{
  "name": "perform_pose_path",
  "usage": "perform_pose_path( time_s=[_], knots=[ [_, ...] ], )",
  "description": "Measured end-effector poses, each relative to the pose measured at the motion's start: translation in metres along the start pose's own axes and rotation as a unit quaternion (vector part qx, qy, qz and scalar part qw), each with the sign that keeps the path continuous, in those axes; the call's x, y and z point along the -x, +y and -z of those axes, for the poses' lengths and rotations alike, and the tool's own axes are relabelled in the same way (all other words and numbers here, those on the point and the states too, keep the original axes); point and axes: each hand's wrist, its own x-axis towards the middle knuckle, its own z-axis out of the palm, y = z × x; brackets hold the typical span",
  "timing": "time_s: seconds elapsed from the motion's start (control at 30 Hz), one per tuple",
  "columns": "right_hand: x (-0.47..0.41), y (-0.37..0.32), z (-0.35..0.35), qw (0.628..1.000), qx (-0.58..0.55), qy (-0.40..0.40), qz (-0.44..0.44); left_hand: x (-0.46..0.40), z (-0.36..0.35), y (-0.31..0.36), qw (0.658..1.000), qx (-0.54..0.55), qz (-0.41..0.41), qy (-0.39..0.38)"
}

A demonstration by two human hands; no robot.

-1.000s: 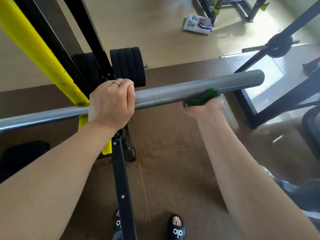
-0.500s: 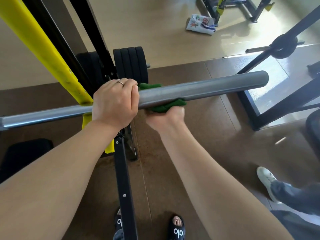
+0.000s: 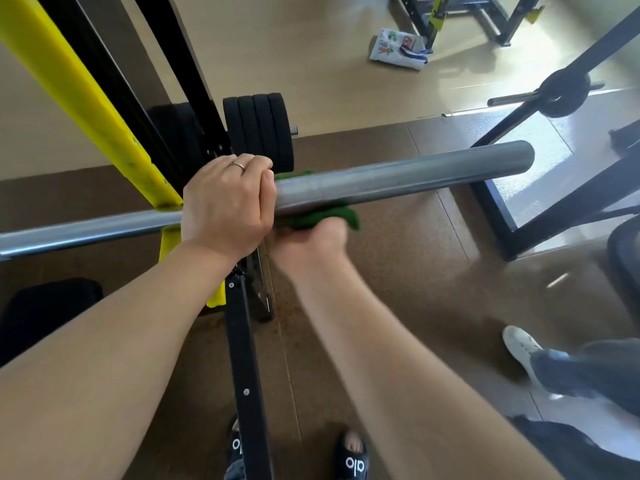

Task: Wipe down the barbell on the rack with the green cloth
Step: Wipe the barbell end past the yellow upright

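Observation:
A grey steel barbell (image 3: 398, 176) lies across the yellow and black rack (image 3: 100, 109), its thick sleeve end pointing right. My left hand (image 3: 227, 206) grips the bar from above where the thin shaft meets the sleeve. Right beside it, my right hand (image 3: 311, 242) reaches up from below and holds the green cloth (image 3: 327, 214) wrapped around the sleeve. A bit of cloth shows above the bar too. My right fingers are hidden behind the bar.
Black weight plates (image 3: 258, 129) hang on the rack behind the bar. A black upright (image 3: 247, 375) runs down between my arms. Another black frame (image 3: 554, 188) stands at right. Another person's leg and white shoe (image 3: 523, 348) are at lower right. A printed bag (image 3: 398, 48) lies on the floor.
My right hand slid the green cloth leftward along the sleeve, from near its middle to right against my left hand. My left hand kept its grip. A person's foot came into view at right.

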Motion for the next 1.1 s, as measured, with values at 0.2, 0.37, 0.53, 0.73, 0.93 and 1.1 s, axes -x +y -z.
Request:
perform_pose_path(
  time_s=[0.2, 0.37, 0.53, 0.73, 0.93, 1.1],
  knots=[
    [0.023, -0.004, -0.007, 0.996, 0.084, 0.02, -0.024, 0.001, -0.001, -0.001, 1.0, 0.004, 0.001, 0.005],
    [-0.024, -0.105, 0.015, 0.992, 0.071, 0.056, 0.092, 0.001, 0.0, 0.001, 1.0, 0.0, -0.005, 0.005],
    [0.014, -0.101, -0.004, 0.95, 0.076, 0.131, 0.274, 0.001, 0.001, 0.001, 1.0, 0.006, -0.001, 0.003],
    [0.013, -0.017, 0.018, 0.679, 0.454, 0.105, 0.568, 0.002, 0.001, -0.001, 1.0, 0.024, 0.005, -0.001],
    [0.003, -0.043, 0.044, 0.271, 0.698, -0.008, 0.662, 0.002, 0.004, -0.001, 0.999, 0.047, 0.022, -0.004],
    [-0.003, -0.111, -0.003, 0.257, 0.691, 0.125, 0.664, 0.001, 0.003, 0.0, 0.997, 0.043, 0.059, -0.035]
  ],
)
